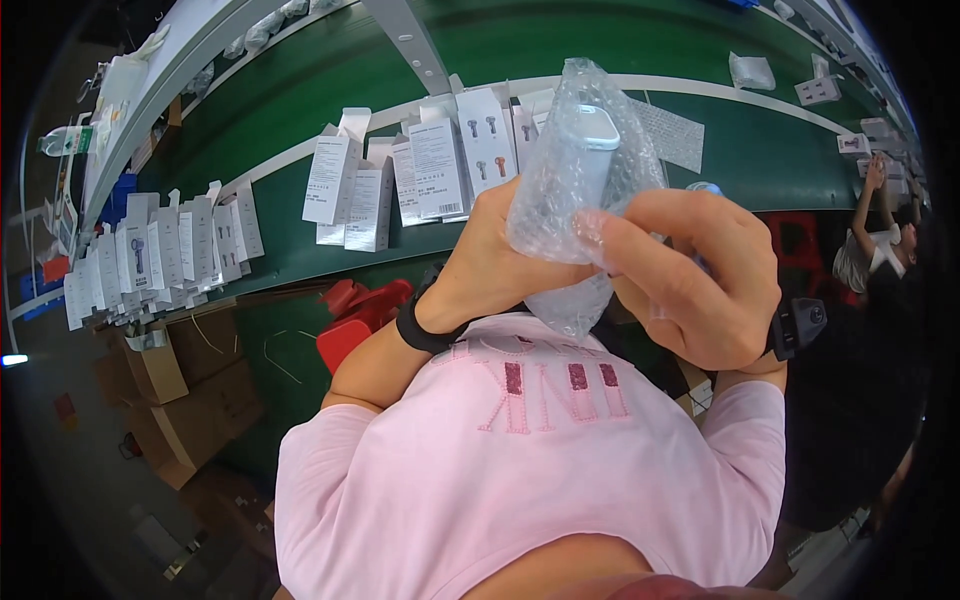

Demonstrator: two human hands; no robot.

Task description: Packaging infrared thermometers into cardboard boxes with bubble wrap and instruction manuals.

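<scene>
Over the bench, my left hand (485, 258) is wrapped round the lower side of a clear bubble wrap bag (540, 200). Inside it stands a pale blue, smooth device (593, 150) with a rounded, silver-rimmed top; its lower part is hidden by the wrap and my fingers. From the right, my right hand (700, 275) pinches the side of the same bag between thumb and fingers. A loose end of the wrap hangs below my hands, in front of my pink shirt.
Upright white printed boxes (333, 180), several with raised flaps, line the green bench (285, 235). More white boxes (140, 255) crowd the left end. A printed sheet (675, 135) lies behind the bag. Red stool (365, 320) and cardboard cartons (185, 400) are below; another person (870, 245) is at far right.
</scene>
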